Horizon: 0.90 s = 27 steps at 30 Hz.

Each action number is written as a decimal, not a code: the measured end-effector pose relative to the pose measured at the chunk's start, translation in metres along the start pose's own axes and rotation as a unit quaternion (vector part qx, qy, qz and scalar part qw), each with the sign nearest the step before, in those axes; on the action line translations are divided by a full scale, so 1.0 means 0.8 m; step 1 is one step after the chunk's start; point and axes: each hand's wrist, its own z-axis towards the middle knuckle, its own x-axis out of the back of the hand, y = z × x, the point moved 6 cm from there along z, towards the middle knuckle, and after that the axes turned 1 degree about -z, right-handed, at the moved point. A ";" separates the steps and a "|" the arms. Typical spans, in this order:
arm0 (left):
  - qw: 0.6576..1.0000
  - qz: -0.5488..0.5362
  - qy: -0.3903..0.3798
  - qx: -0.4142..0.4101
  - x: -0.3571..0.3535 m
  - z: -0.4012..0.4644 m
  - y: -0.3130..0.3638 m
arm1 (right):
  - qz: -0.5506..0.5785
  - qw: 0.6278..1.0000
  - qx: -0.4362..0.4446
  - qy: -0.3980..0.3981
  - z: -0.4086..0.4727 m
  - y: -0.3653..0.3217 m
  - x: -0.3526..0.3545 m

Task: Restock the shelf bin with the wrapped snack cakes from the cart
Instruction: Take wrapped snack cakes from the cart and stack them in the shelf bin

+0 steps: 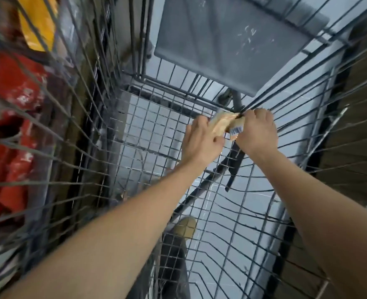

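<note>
Snack cakes point(221, 124) between both hands — long axis left-right, barcode rightward

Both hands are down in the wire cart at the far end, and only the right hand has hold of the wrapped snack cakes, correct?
Not quite. In the head view both hands hold the wrapped snack cakes: the left hand grips one side, the right hand the other. The rest stands: both are down at the far end of the wire cart.

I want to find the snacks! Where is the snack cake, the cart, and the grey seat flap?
snack cake point(219, 125): head view, on its clear wrapper between both hands.
cart point(148, 126): head view, on its wire floor.
grey seat flap point(232, 39): head view, on its flat middle.
</note>
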 end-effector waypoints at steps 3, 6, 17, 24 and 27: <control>0.959 -0.225 0.013 0.171 0.015 -0.049 -0.020 | -0.136 0.989 0.036 -0.052 0.011 0.000 -0.026; 0.897 -0.382 0.034 0.220 0.028 -0.098 -0.026 | -0.246 0.965 0.070 -0.062 0.017 0.003 -0.040; 0.785 -0.551 -0.013 0.281 0.065 -0.166 -0.020 | -0.164 0.982 0.096 -0.011 -0.006 -0.016 -0.012; 0.746 -0.611 0.007 0.263 0.104 -0.200 -0.005 | 0.232 0.969 -0.040 0.080 -0.117 -0.044 0.043; 0.757 -0.611 0.011 0.232 0.127 -0.231 0.007 | 0.447 0.878 -0.136 0.101 -0.184 -0.043 0.066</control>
